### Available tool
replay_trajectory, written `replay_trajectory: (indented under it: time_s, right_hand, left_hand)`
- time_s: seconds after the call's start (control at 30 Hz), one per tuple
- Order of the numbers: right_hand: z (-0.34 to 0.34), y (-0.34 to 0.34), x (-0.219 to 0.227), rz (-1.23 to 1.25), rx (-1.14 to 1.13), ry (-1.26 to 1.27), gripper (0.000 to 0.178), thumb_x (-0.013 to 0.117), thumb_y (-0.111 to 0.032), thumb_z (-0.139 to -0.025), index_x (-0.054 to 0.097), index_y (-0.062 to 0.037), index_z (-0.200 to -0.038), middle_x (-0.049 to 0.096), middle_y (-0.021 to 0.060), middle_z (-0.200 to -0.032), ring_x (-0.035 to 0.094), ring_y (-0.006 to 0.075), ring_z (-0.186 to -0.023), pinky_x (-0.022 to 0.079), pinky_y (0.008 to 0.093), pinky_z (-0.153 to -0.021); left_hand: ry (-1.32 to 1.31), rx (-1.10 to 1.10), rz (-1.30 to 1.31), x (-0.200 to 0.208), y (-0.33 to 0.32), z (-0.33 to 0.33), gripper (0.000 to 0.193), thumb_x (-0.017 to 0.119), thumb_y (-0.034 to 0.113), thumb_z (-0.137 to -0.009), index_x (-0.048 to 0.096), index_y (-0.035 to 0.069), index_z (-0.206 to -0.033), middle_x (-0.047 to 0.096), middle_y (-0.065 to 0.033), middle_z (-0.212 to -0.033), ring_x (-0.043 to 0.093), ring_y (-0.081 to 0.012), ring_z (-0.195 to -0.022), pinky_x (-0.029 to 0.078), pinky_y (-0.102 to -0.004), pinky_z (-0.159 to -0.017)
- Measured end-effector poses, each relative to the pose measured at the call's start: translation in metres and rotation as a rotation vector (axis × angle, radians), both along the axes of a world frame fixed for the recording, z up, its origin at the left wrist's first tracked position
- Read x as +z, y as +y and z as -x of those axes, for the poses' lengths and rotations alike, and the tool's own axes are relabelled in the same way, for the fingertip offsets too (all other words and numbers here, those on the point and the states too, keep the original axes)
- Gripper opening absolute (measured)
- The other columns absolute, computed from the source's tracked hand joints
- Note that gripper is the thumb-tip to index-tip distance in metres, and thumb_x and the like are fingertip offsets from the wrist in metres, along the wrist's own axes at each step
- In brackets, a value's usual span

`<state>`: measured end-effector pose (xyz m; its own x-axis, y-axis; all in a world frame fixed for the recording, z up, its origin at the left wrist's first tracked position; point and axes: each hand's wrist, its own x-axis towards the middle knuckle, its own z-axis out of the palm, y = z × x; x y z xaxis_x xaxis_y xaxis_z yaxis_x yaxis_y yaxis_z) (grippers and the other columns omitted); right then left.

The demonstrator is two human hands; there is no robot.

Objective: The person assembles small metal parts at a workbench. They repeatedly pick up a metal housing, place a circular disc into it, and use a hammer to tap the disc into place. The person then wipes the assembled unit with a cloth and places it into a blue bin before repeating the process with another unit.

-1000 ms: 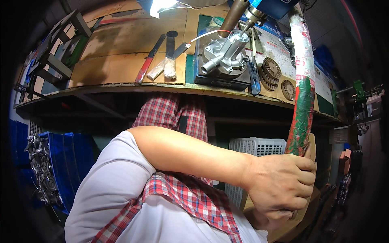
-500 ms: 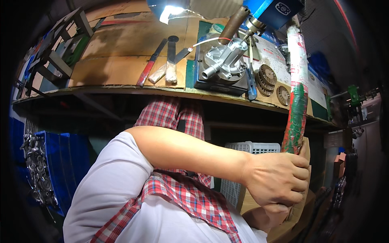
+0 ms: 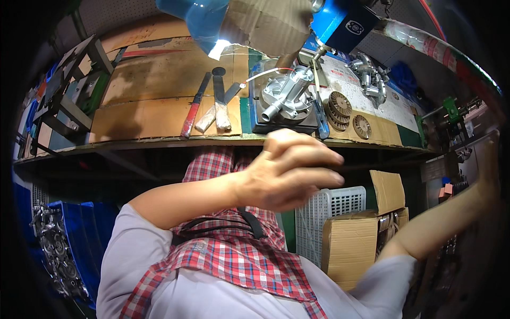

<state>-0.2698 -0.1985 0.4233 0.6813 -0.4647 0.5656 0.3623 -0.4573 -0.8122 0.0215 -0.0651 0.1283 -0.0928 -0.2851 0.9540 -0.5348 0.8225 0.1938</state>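
The silvery housing (image 3: 289,94) sat on the black block (image 3: 265,127), beyond the left hand (image 3: 292,169), near the blue machine head (image 3: 340,24). That hand hung empty, fingers loosely curled — best kept clear of the spindle (image 3: 320,52) — while the blurred right hand's (image 3: 487,162) grip, far right, could not be told.

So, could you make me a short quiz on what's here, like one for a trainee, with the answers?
1. True or false: the left hand is off the silver casting.
2. What colour is the handle of the leftmost flat tool? A) blue, B) red, C) green.
3. How many finned discs lie singly beside the stack of them?

Key:
1. True.
2. B, red.
3. One disc.
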Motion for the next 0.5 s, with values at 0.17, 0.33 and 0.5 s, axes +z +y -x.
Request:
replay_trajectory:
  time_s: [0.17,0.33,0.5]
  right_hand:
    - [-0.126,-0.048,-0.169,0.185,-0.73,0.284,0.037,0.062,-0.027,-0.096,0.059,-0.0079,-0.129,0.066,0.0068,-0.091,0.061,0.0093,-0.073,0.048,0.0205,-0.059]
    - [-0.223,-0.091,-0.303,0.186,-0.622,0.546,0.073,0.085,-0.036,-0.071,0.056,0.0033,-0.126,0.069,0.0171,-0.107,0.068,0.0228,-0.094,0.053,0.0331,-0.085]
    - [-0.236,-0.068,-0.293,0.259,-0.736,0.429,0.048,0.084,-0.027,-0.07,0.063,0.0001,-0.104,0.072,0.0157,-0.092,0.071,0.0269,-0.086,0.055,0.0364,-0.079]
  left_hand:
    - [0.061,0.309,-0.152,-0.02,0.026,-0.068,0.038,0.065,-0.001,-0.079,0.061,0.007,-0.116,0.062,-0.0102,-0.119,0.053,-0.0274,-0.112,0.037,-0.0392,-0.1]
    - [0.221,0.374,-0.23,-0.029,0.037,-0.077,0.033,0.061,-0.002,-0.083,0.059,0.004,-0.116,0.061,-0.0114,-0.118,0.051,-0.0288,-0.112,0.038,-0.0386,-0.099]
    - [0.234,0.424,-0.139,-0.031,0.046,-0.086,0.033,0.06,-0.004,-0.083,0.057,0.003,-0.115,0.061,-0.0115,-0.115,0.051,-0.0287,-0.111,0.038,-0.0369,-0.098]
